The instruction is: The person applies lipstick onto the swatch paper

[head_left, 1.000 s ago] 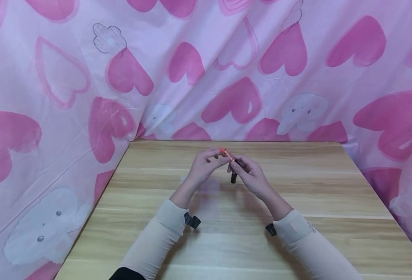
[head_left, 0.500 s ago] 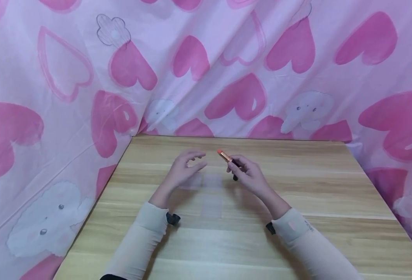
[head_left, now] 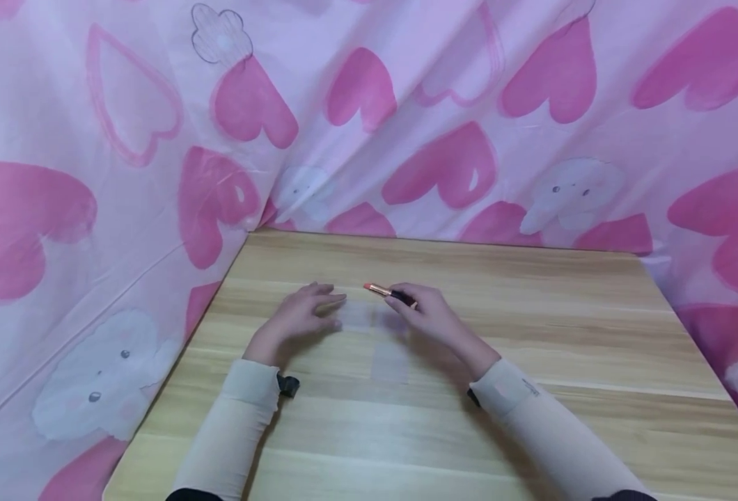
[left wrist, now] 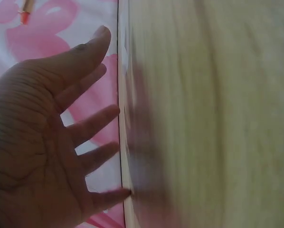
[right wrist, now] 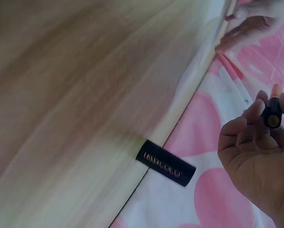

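1. Both hands are near the middle of the head view, over the wood-grain table point(head_left: 331, 431): my left hand point(head_left: 300, 313) left of centre, my right hand point(head_left: 434, 316) right of centre.
2. With my left hand I hold nothing; its fingers are spread and fairly straight, pointing towards the centre of the frame. Whether any fingertip touches the table, I can't tell.
3. With my right hand I pinch a lipstick point(head_left: 381, 291) between thumb and fingers by its black base point(right wrist: 273, 115), near the centre of the head view. Its coral bullet point(head_left: 367, 286) points left, towards my left hand but apart from it.
4. Done, as I judge it: the opening. The bullet stands out beyond the gold tube with nothing over it, and the lettered black cap point(right wrist: 165, 163) is off, below the centre of the right wrist view, apparently upright on the table. I can't pick it out in the head view; my right hand probably hides it.
5. Left undone, as things lie: the bullet isn't drawn down and the cap isn't on. I make out no coral mark on the pale see-through patches point(head_left: 390, 358) near the centre of the head view.
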Motion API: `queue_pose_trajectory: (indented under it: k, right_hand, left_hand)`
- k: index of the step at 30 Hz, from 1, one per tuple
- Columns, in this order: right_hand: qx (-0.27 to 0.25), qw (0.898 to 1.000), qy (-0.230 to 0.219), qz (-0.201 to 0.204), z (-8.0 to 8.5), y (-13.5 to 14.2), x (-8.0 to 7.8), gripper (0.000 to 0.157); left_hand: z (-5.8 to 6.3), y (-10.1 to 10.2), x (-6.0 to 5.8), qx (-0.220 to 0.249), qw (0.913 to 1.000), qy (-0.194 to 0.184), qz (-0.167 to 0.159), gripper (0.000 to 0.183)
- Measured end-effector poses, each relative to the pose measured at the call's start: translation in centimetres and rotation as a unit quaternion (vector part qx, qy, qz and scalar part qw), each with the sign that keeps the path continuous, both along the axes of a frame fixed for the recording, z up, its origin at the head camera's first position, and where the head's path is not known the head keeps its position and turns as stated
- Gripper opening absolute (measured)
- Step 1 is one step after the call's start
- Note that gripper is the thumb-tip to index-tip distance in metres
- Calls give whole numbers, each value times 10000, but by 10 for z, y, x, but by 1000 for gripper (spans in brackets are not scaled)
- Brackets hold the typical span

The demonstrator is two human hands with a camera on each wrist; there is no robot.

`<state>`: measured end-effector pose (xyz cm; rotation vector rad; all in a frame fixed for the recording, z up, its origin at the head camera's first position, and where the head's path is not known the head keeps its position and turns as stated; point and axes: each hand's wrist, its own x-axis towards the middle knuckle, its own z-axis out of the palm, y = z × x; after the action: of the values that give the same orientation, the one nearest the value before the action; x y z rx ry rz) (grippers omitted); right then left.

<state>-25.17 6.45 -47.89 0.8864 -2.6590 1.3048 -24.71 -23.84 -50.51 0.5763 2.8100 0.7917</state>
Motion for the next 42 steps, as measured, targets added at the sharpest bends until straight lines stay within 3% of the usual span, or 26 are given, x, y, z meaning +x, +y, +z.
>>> queue_pose_trajectory:
  k: [5,13,22,42]
  right_hand:
    - [688,9968,313,242,-8,-13,-7,18]
    - [1433,9896,-39,151,-20,-31,-9,12]
    - [2041,9789,-35,-23,-24,-40,-11,18]
    - [2481,9685,211,-52,-24,-51,-14,17]
  left_hand:
    - [-1,3,-2,-225,9996,-189,-37,64]
    - [-5,4,-5,-461,9987,-229,-9,66]
    - [-7,5,-4,-441,9987,-246,17,66]
    - [-4,7,-4,-604,9977,-287,120,67]
